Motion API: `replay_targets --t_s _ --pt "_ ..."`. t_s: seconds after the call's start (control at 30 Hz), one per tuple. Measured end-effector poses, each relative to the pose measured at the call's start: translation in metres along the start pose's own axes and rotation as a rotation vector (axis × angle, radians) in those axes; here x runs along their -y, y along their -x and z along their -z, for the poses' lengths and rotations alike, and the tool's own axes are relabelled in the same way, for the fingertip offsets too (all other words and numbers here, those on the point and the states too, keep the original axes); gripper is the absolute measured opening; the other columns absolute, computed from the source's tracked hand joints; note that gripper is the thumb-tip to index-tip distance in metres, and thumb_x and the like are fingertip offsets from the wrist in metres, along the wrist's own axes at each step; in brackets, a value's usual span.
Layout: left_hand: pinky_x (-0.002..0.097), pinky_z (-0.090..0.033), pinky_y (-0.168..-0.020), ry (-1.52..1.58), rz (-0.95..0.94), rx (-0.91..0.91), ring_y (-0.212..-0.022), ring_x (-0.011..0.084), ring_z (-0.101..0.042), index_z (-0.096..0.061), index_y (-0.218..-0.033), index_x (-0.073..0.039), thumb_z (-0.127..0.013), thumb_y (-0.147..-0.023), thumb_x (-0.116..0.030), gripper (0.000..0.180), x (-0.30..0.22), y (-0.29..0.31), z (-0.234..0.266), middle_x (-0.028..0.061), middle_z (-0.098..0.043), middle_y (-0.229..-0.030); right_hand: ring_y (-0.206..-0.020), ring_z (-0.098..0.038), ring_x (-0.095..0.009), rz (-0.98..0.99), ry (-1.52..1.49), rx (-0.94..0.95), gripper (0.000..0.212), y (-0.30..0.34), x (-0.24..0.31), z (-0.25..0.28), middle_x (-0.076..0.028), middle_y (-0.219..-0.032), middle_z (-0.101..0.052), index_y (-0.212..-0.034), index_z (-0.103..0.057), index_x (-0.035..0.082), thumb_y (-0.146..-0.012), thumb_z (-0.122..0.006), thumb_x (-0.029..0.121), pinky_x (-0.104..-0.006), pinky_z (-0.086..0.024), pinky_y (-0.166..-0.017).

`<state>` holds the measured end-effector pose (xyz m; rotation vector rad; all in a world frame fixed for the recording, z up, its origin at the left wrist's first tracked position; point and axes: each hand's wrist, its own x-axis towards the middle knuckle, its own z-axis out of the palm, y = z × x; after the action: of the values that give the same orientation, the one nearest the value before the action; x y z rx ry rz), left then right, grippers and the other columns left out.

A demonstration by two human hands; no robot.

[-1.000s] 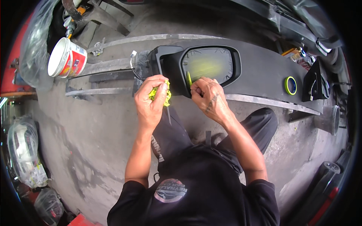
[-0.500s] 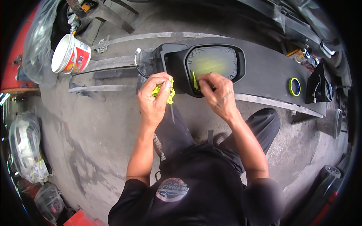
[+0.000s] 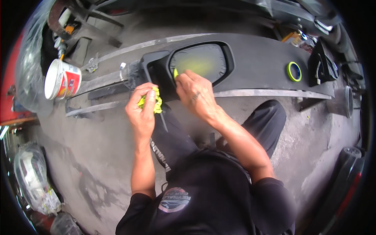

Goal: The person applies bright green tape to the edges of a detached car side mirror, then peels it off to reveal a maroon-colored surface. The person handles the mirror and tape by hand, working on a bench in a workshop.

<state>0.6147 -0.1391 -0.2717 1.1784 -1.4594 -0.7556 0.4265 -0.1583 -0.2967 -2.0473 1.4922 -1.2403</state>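
Left hand [image 3: 141,111] clamps crumpled neon-yellow tape [image 3: 157,105]; right hand [image 3: 197,94] curls at a neon-yellow strip [image 3: 175,73], grip unclear, over the black plastic mirror [image 3: 203,58] toward the left end of the dark-grey bench [image 3: 260,60]. Slow, low peeling seems safest.

Lettered in pale print on the shirt [image 3: 219,192] and trouser leg [image 3: 176,135], below the mirror [image 3: 203,62]; printed too (mostly too small to read) on the bucket [image 3: 71,81] left of it.

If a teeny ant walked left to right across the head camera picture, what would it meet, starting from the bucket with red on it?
White-and-red bucket → left hand holding a crumpled yellow wad → right hand → yellow-edged ring → black pointed part.
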Motion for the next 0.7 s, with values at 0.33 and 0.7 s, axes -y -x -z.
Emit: replay_targets --t_s 0.33,0.7 --pt "0.0250 -0.051 -0.076 0.017 0.022 0.016 -0.086 0.0079 -0.062 -0.070 -0.100 0.004 -0.064 -0.103 -0.005 0.011 -0.004 0.001 0.003 0.0096 -0.074 -0.109 -0.071 -0.071 -0.027 -0.150 -0.063 -0.043 0.019 -0.005 -0.001 0.014 -0.016 -0.085 -0.072 -0.103 -0.074 -0.004 -0.094 -0.072 0.012 -0.0363 -0.056 -0.068" --pt "0.0289 -0.053 -0.082 0.041 0.043 0.009 -0.092 0.0160 -0.067 -0.068 -0.097 0.006 -0.066 -0.097 0.001 0.006 -0.004 -0.002 0.003 0.0119 -0.073 -0.103 -0.059 -0.065 -0.019 -0.323 -0.179 -0.001 0.016 -0.030 0.000 -0.003 -0.015 -0.068 -0.067 -0.093 -0.072 -0.007 -0.087 -0.068 0.008 -0.0344 -0.052 -0.062"
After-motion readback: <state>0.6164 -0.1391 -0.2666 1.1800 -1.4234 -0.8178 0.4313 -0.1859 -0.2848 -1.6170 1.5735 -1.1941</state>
